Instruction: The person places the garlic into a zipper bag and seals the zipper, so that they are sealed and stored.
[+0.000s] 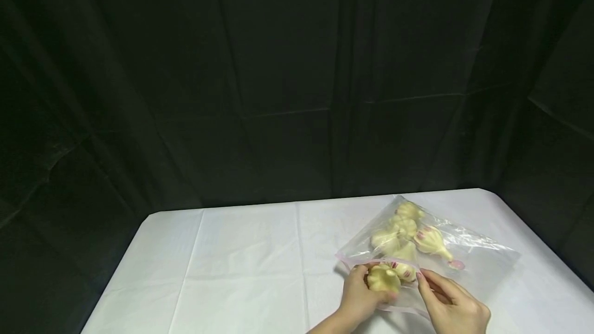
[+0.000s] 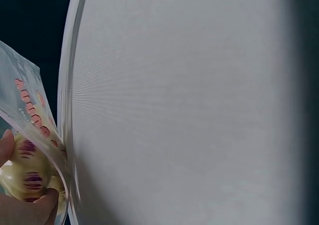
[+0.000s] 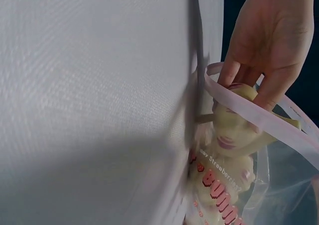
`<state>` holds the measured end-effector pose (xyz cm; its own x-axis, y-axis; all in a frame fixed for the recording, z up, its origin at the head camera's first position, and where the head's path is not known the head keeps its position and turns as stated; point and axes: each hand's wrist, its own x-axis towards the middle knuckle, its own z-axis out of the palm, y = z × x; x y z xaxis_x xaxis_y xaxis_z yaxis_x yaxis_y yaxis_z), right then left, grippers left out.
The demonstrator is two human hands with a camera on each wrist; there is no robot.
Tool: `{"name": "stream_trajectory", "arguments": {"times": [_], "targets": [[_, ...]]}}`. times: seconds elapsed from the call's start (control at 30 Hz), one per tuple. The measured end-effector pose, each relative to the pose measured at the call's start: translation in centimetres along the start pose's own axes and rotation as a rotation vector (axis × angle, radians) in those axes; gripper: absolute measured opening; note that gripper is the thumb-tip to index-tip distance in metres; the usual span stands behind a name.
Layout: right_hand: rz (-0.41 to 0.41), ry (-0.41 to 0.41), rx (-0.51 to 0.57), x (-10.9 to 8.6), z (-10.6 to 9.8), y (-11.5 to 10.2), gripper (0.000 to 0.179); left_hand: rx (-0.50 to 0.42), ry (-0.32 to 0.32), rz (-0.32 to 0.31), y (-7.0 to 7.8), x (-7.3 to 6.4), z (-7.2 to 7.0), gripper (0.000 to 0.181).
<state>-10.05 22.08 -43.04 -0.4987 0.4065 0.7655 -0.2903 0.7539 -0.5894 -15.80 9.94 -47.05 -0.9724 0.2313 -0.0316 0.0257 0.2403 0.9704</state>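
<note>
A clear zip bag [image 1: 478, 254] with a pink-edged mouth lies at the right of the table, several garlic bulbs [image 1: 429, 239] inside it. My left hand [image 1: 359, 295] grips another garlic bulb [image 1: 383, 278] at the bag's mouth. In the left wrist view, thumb and fingers lie around this purple-streaked bulb [image 2: 27, 168]. The right wrist view has the left hand [image 3: 269, 51] reaching into the mouth, its fingertips partly behind the pink rim [image 3: 249, 113]. With thumb and fingertips, my right hand [image 1: 457, 305] pinches the bag's edge and holds the mouth apart.
A white cloth covers the table [image 1: 241, 267], whose far edge meets a black curtain [image 1: 278, 92]. More black cloth hangs along the left and right sides. Red and white lettering [image 3: 219, 195] is printed on the bag.
</note>
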Motion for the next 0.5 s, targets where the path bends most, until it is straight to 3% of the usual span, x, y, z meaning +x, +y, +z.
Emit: {"name": "stream_trajectory", "arguments": {"times": [0.5], "targets": [[-0.013, -0.011, 0.019, 0.01, -0.12, 0.19, 0.013, -0.006, 0.017, 0.019, -0.14, 0.82, 0.59, 0.054]]}}
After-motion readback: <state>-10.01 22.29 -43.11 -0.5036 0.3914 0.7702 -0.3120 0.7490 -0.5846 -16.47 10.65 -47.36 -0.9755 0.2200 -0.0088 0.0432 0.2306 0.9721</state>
